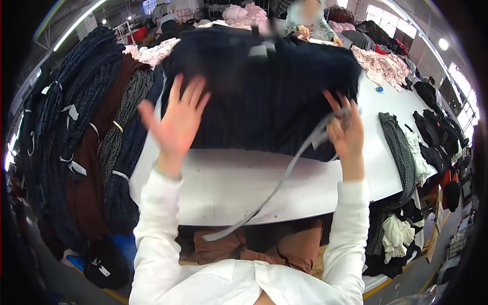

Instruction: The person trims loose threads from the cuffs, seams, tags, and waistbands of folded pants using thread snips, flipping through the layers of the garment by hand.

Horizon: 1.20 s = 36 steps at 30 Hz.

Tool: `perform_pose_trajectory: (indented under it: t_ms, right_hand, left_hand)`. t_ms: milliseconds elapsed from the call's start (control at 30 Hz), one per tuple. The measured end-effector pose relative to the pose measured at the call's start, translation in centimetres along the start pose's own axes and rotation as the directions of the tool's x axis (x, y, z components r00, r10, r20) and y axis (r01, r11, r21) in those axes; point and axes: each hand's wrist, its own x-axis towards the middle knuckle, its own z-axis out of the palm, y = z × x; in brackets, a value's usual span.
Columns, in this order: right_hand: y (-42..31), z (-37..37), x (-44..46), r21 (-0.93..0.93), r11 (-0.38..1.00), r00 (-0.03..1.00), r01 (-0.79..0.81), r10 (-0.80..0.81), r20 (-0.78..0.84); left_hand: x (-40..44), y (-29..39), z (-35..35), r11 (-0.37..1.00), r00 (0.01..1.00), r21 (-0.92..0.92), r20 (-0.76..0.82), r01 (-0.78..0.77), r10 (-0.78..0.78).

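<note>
A wide piece of dark navy fabric [264, 101] lies across the white table [254, 188], with a small pale label [262, 50] near its far edge. My left hand [180, 117] is spread flat with fingers apart over the fabric's left part and holds nothing. Over its right part, my right hand [345, 124] has its fingers bent round a grey strip [292, 165]. The strip hangs from that hand in a curve down past the table's near edge. Motion blurs the fingertips slightly.
Long tied bundles of dark garments [76, 112] fill the left side. A person [307, 25] is across the table. At the right are pink fabric [381, 63], a small blue object [379, 89], a grey patterned garment [399, 152] and black clothes [437, 134].
</note>
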Motion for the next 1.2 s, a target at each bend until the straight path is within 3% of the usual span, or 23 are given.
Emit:
perform_pose_trajectory:
  t_ms: [33,100,133,167,200,233,267,300,367,400,433,500,533,633,733,833,900,933,967,1033,1100,1167,1200]
  right_hand:
    - [-0.3,1.1,2.1,-0.141,0.990,0.998,-0.007,-0.001,-0.061]
    - [0.4,0.7,3.9,-0.410,0.906,0.978,0.106,-0.169,-0.121]
    - [0.8,0.0,3.8,-0.331,0.943,0.985,0.034,-0.089,-0.150]
    - [1.9,-1.9,3.3,-0.275,0.961,0.981,-0.034,-0.020,-0.191]
    - [3.1,-3.1,1.6,-0.333,0.941,0.988,-0.066,0.015,-0.153]
    - [4.2,-2.8,-0.6,-0.493,0.848,0.974,-0.197,0.112,-0.196]
    - [5.7,-2.3,-2.7,-0.622,0.731,0.957,-0.280,0.259,-0.126]
    - [6.8,-0.4,-4.8,-0.828,0.439,0.884,-0.349,0.449,-0.135]
    - [6.5,8.8,-8.5,-0.844,-0.051,0.592,-0.534,0.690,-0.416]
    - [8.2,7.1,-9.8,-0.884,0.027,0.491,-0.467,0.839,-0.234]
    - [9.7,5.4,-11.4,-0.907,0.118,0.362,-0.404,0.931,-0.041]
    - [10.0,6.5,-12.7,-0.822,0.287,0.195,-0.492,0.956,0.218]
    - [8.9,8.6,-12.5,-0.763,0.238,0.142,-0.600,0.971,0.191]
    - [7.7,10.1,-12.8,-0.666,0.391,0.284,-0.635,0.920,0.269]
    - [7.5,11.5,-13.8,-0.587,0.514,0.397,-0.625,0.857,0.328]
    - [7.7,11.4,-15.4,-0.571,0.577,0.533,-0.584,0.803,0.267]
    - [8.6,10.5,-16.1,-0.644,0.555,0.647,-0.527,0.753,0.120]
    - [9.3,10.4,-15.5,-0.824,0.408,0.671,-0.393,0.740,0.047]
    - [11.6,8.0,-15.7,-0.928,0.331,0.807,-0.174,0.588,0.059]
    - [14.9,5.1,-16.0,-0.971,0.224,0.891,-0.083,0.453,0.028]
    - [18.3,2.7,-16.4,-0.972,0.236,0.934,0.013,0.344,0.096]
    - [22.3,0.3,-16.2,-0.896,0.080,0.891,0.437,0.097,0.443]
    - [22.8,0.7,-16.6,-0.952,0.059,0.917,0.301,0.255,0.306]
  left_hand:
    - [2.2,-1.1,0.4,0.995,0.992,0.090,-0.112,-0.052,0.062]
    - [3.3,-2.8,0.3,0.977,0.992,0.206,-0.098,-0.054,0.076]
    - [1.8,-4.0,0.9,0.916,0.998,0.397,0.018,-0.062,0.059]
    - [-0.2,-4.6,0.3,0.838,0.984,0.546,0.161,-0.022,-0.079]
    - [-2.5,-5.3,-1.1,0.677,0.963,0.736,0.167,0.020,-0.210]
    - [-5.3,-7.0,-1.8,0.616,0.960,0.786,0.136,0.047,-0.247]
    - [-7.6,-8.0,-3.2,0.434,0.944,0.901,0.139,0.004,-0.298]
    - [-9.4,-8.6,-3.2,0.450,0.952,0.893,0.138,-0.001,-0.272]
    - [-12.2,-9.5,-2.5,0.500,0.949,0.865,0.190,-0.040,-0.252]
    - [-13.3,-9.4,-2.1,0.536,0.935,0.841,0.249,-0.079,-0.253]
    - [-14.4,-9.1,-1.7,0.631,0.878,0.776,0.295,0.010,-0.377]
    - [-17.1,-8.4,-1.2,0.723,0.772,0.659,0.346,0.205,-0.534]
    - [-18.6,-8.1,-1.0,0.730,0.741,0.611,0.329,0.305,-0.585]
    - [-21.8,-6.3,-0.5,0.631,0.711,0.602,0.144,0.489,-0.689]
    - [-24.3,-4.8,-3.9,0.480,0.824,0.801,-0.030,0.359,-0.566]
    - [-26.2,-1.9,-7.2,0.454,0.872,0.807,-0.145,0.377,-0.467]
    - [-27.2,1.5,-8.5,0.534,0.875,0.729,-0.185,0.428,-0.448]
    - [-26.7,2.6,-8.5,0.577,0.881,0.691,-0.197,0.435,-0.430]
    - [-25.9,3.3,-8.0,0.692,0.907,0.596,-0.170,0.406,-0.386]
    - [-25.5,5.1,-6.4,0.858,0.931,0.362,-0.160,0.365,-0.328]
    - [-24.2,5.5,-4.4,0.856,0.952,0.419,-0.089,0.302,-0.293]
    - [-24.9,5.7,-2.8,0.853,0.950,0.430,-0.036,0.296,-0.312]
    - [-25.6,5.7,-2.0,0.850,0.942,0.423,-0.030,0.314,-0.333]
